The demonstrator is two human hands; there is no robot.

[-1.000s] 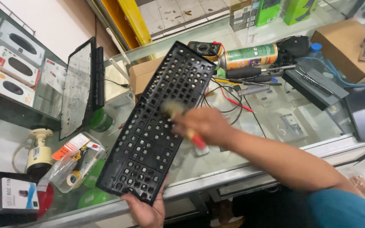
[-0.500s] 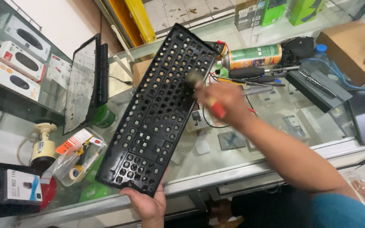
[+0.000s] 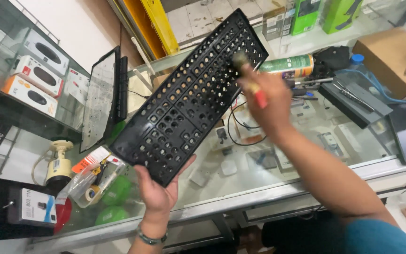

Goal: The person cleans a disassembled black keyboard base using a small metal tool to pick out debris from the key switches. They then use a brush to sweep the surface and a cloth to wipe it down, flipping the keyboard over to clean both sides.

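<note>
Keyboard frame [image 3: 191,96]: black plastic top shell with its keys removed, rows of empty key wells showing; it runs diagonally from lower left of centre to the upper middle of the frame, raised clear of the bench and tilted so the open wells face the camera.
Left hand [image 3: 160,190]: at lower centre, palm under the shell's near short edge; grip closed on that edge, thumb on the upper face and fingers hidden beneath. Judged a one-end hold that leaves the rest of the shell free to be worked on.
Right hand [image 3: 268,99]: right of centre, grip closed around a small brush [image 3: 249,77] with a red handle; the pale bristle head meets the shell near its far end. The hand and brush are motion-blurred.
Bench [image 3: 306,176]: glass-topped display counter with a metal front rail, goods visible under the glass.
Bench clutter, upper right: green spray can [image 3: 290,63] lying on its side, red and black test leads [image 3: 240,127], a dark flat case [image 3: 353,96], a brown cardboard box [image 3: 388,54].
Bench clutter, left: second keyboard part [image 3: 104,96] propped upright on edge; clear bag of small items [image 3: 90,181] below it; boxed goods [image 3: 36,77] behind glass at upper left.
</note>
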